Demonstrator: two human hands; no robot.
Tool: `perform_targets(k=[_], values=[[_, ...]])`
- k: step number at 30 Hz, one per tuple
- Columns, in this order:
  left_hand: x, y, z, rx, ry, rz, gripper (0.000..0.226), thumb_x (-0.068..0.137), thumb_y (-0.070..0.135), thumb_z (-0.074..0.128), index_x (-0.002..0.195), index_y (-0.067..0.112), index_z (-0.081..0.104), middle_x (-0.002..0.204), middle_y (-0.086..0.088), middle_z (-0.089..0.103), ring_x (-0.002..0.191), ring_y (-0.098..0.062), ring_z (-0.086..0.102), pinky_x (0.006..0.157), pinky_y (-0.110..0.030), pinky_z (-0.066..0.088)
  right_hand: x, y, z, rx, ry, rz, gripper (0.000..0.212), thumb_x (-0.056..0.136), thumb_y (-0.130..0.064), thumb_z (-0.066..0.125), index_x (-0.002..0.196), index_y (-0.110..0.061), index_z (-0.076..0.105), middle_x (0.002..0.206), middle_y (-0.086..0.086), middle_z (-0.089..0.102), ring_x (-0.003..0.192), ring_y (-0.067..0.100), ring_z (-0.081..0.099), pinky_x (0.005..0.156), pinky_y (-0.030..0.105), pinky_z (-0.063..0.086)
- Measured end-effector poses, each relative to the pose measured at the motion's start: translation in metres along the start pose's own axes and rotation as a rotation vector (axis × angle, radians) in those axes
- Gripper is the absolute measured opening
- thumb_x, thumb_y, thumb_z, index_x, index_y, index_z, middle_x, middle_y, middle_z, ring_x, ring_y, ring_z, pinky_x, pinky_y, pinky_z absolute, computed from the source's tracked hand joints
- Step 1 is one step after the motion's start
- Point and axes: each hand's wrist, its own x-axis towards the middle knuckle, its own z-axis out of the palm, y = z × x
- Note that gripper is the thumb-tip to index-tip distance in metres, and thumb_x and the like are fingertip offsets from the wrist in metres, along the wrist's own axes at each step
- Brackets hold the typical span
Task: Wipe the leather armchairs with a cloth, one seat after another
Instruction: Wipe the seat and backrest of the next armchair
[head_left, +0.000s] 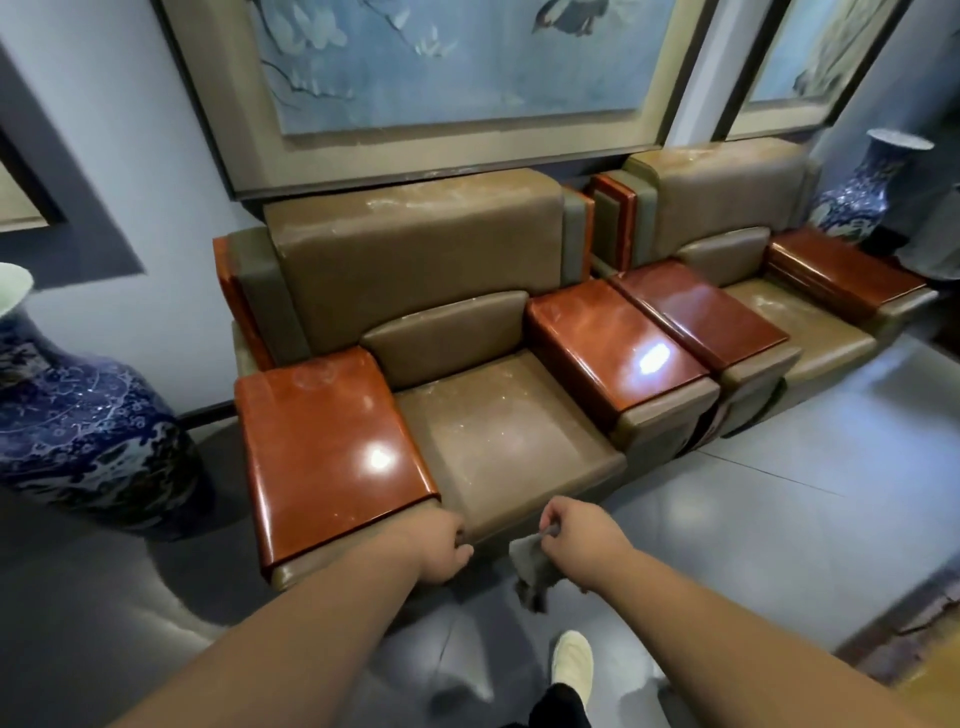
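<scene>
Pinching grey cloth (532, 564) in right hand (582, 540) (dangling below), left hand (441, 545) loosely curled, empty.

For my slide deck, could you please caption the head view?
Right hand holding a grey cloth before the dusty near armchair; left hand beside it.

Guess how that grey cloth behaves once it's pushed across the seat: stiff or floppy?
Likely floppy: the grey cloth hangs in loose folds below the right hand, which pinches its top edge. Probably light, since a pinch holds it. It may bunch on the dusty-looking seat unless pressed flat.
</scene>
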Motion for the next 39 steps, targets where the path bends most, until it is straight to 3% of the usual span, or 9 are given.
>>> perform_targets(k=[2, 7, 13, 17, 21, 25, 30, 34, 39], values=[[0.014, -0.003, -0.011, -0.038, -0.034, -0.031, 0.043, 0.104, 0.048, 0.051, 0.137, 0.021, 0.061, 0.131, -0.005, 0.065, 0.116, -0.025, 0.062, 0.098, -0.039, 0.053, 0.025, 0.0, -0.006, -0.002, -0.035, -0.004, 0.007, 0.094, -0.018, 0.059, 0.095, -0.024, 0.061, 0.093, 0.004, 0.064, 0.079, 0.026, 0.066, 0.06, 0.038, 0.06], [0.06, -0.013, -0.037, -0.153, -0.038, -0.141, 0.048, 0.103, 0.051, 0.051, 0.14, 0.022, 0.062, 0.135, -0.002, 0.067, 0.119, -0.024, 0.063, 0.102, -0.04, 0.052, 0.1, 0.001, -0.034, -0.113, -0.135, -0.079, 0.011, 0.094, -0.015, 0.056, 0.101, -0.019, 0.063, 0.097, 0.003, 0.066, 0.094, 0.022, 0.063, 0.091, 0.04, 0.056], [0.115, -0.019, -0.053, -0.235, -0.085, -0.284, 0.038, 0.103, 0.052, 0.053, 0.127, 0.025, 0.066, 0.118, 0.002, 0.065, 0.102, -0.019, 0.059, 0.084, -0.031, 0.044, 0.189, 0.012, -0.081, -0.112, -0.274, -0.155, 0.011, 0.098, -0.026, 0.062, 0.107, -0.027, 0.057, 0.102, 0.0, 0.063, 0.096, 0.018, 0.062, 0.087, 0.035, 0.056], [0.145, -0.017, -0.052, -0.294, -0.125, -0.358, 0.045, 0.104, 0.05, 0.05, 0.137, 0.021, 0.061, 0.132, -0.004, 0.065, 0.118, -0.025, 0.061, 0.099, -0.04, 0.051, 0.244, 0.025, -0.097, -0.2, -0.416, -0.046, 0.041, 0.092, -0.042, 0.072, 0.123, -0.02, 0.055, 0.109, 0.002, 0.064, 0.1, 0.019, 0.063, 0.084, 0.034, 0.053], [0.167, -0.02, -0.043, -0.331, -0.162, -0.352, 0.044, 0.101, 0.053, 0.052, 0.133, 0.026, 0.062, 0.131, -0.001, 0.068, 0.118, -0.025, 0.063, 0.102, -0.045, 0.053, 0.29, 0.031, -0.083, -0.392, -0.526, 0.102, 0.032, 0.089, -0.035, 0.074, 0.109, -0.01, 0.07, 0.093, 0.006, 0.069, 0.091, 0.026, 0.069, 0.079, 0.032, 0.054], [0.194, -0.05, -0.037, -0.285, -0.23, -0.343, 0.047, 0.104, 0.049, 0.049, 0.138, 0.02, 0.061, 0.137, -0.006, 0.065, 0.125, -0.029, 0.061, 0.106, -0.044, 0.05, 0.322, 0.034, -0.063, -0.394, -0.49, 0.121, 0.04, 0.095, -0.033, 0.065, 0.126, -0.008, 0.066, 0.125, 0.013, 0.068, 0.119, 0.031, 0.064, 0.089, 0.03, 0.048], [0.226, -0.112, -0.037, -0.305, -0.281, -0.425, 0.041, 0.102, 0.047, 0.049, 0.132, 0.022, 0.061, 0.13, -0.006, 0.067, 0.116, -0.027, 0.063, 0.101, -0.043, 0.052, 0.349, 0.019, -0.041, -0.479, -0.523, 0.013, 0.029, 0.094, -0.041, 0.063, 0.11, -0.016, 0.064, 0.107, 0.009, 0.071, 0.101, 0.029, 0.068, 0.083, 0.035, 0.055], [0.262, -0.152, -0.03, -0.328, -0.244, -0.448, 0.039, 0.104, 0.047, 0.051, 0.136, 0.027, 0.056, 0.118, 0.003, 0.063, 0.107, -0.019, 0.062, 0.099, -0.041, 0.053, 0.385, 0.01, -0.01, -0.374, -0.501, -0.056, 0.01, 0.094, -0.032, 0.06, 0.099, -0.023, 0.06, 0.084, -0.001, 0.062, 0.079, 0.02, 0.06, 0.066, 0.032, 0.046], [0.303, -0.173, -0.013, -0.282, -0.06, -0.468, 0.051, 0.107, 0.046, 0.046, 0.154, 0.027, 0.045, 0.161, -0.003, 0.041, 0.145, -0.027, 0.043, 0.12, -0.048, 0.038, 0.438, -0.009, 0.028, -0.183, -0.441, -0.085, 0.013, 0.094, -0.022, 0.061, 0.09, -0.028, 0.05, 0.075, -0.004, 0.06, 0.07, 0.018, 0.058, 0.065, 0.035, 0.045]])
